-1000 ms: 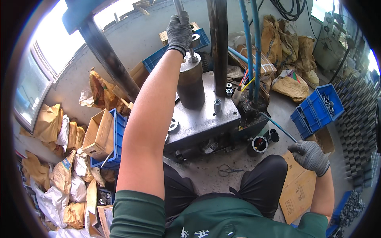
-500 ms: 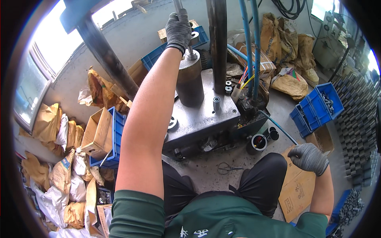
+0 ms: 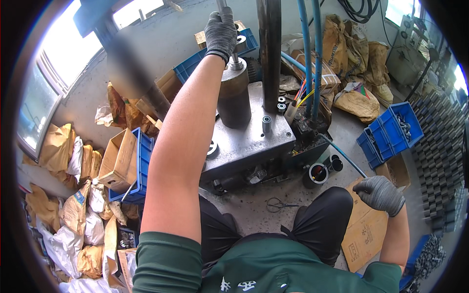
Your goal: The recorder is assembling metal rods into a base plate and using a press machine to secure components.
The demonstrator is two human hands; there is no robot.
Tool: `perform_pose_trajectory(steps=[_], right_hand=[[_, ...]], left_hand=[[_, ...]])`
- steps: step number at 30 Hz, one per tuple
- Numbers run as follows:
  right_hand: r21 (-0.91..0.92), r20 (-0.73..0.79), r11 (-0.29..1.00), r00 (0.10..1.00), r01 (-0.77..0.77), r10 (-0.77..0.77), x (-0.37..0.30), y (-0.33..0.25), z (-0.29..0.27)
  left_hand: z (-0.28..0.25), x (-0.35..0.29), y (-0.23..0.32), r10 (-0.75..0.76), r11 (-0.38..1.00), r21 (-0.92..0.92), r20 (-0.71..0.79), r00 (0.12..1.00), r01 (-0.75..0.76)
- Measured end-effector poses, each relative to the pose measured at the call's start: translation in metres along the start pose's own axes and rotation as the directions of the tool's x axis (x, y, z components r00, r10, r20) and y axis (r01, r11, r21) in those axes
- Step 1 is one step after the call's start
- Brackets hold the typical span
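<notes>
Both hands are wearing grey knit gloves: the left hand [image 3: 221,30] and the right hand [image 3: 381,193]. The cylinder [image 3: 234,98] is showing dark brown, and the press plate [image 3: 249,141] dull grey steel. The hoses [image 3: 311,53] are showing bright blue, as are the crates [image 3: 391,134] at right. The cardboard box [image 3: 118,159] is showing plain tan, the sacks [image 3: 359,53] yellow-brown. The shirt [image 3: 273,268] is showing dark green, the trousers [image 3: 322,222] black.

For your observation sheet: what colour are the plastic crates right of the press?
Blue plastic crates, clearest in the head view.
</notes>
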State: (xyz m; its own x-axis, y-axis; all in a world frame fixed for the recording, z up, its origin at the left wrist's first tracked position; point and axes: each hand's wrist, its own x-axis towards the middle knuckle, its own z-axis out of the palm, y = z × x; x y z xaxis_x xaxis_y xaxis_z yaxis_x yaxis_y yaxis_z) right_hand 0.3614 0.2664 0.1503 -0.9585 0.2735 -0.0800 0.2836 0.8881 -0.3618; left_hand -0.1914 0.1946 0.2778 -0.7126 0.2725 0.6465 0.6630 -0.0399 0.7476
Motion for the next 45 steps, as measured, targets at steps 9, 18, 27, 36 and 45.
perform_pose_trajectory(steps=[9,18,27,36,45], right_hand=[[0.030,-0.136,0.997,0.988,-0.066,0.069,0.004,-0.008,-0.008],[0.186,-0.240,0.981,0.966,-0.051,0.095,0.021,-0.003,-0.021],[-0.294,-0.822,0.954,0.526,-0.063,-0.218,0.174,0.009,-0.116],[-0.266,-0.820,0.925,0.569,-0.273,-0.068,0.199,0.017,-0.135],[-0.175,-0.835,0.969,0.547,-0.176,-0.052,0.168,0.032,-0.119]], left_hand=[[0.002,-0.012,0.015,-0.125,0.980,-0.152,0.037,0.992,0.129],[0.003,-0.004,0.001,-0.036,0.998,0.044,-0.065,0.997,0.039],[0.002,-0.004,0.001,-0.034,0.999,0.009,-0.024,0.999,0.034],[0.001,-0.040,0.022,-0.046,0.882,-0.471,-0.064,0.997,0.010],[-0.069,-0.203,0.021,-0.013,0.311,-0.911,0.280,0.960,0.270]])
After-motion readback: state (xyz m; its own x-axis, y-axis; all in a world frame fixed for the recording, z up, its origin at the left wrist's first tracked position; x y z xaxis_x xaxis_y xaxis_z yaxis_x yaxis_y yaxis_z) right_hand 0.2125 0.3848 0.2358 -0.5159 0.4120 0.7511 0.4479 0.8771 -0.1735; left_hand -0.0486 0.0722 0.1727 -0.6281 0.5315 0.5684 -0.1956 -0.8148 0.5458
